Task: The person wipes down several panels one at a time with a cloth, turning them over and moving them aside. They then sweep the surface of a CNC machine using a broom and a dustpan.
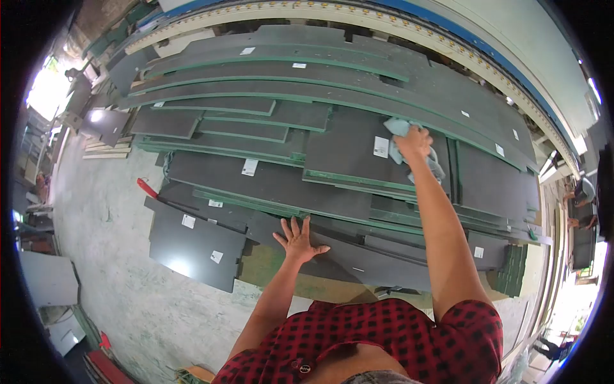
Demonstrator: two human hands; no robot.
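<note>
My right hand (pixel 416 142) is closed on a pale blue cloth (pixel 398 127), pressing it against a dark grey panel (pixel 342 144) with green edges. Beside the cloth, a white label (pixel 381 146) sticks to that panel. Nearer to me, my left hand (pixel 297 243) lies with its fingers spread on a long dark panel (pixel 339 249) at the front of the stack. Part of the cloth is hidden beneath my right hand.
Several stacked panels (pixel 256 86) of differing lengths lie behind my hands. A long machine (pixel 467 38) with a blue band runs along the back. At the left, a loose panel (pixel 192 243) overhangs the concrete floor (pixel 109 224), near a red-handled object (pixel 147 187).
</note>
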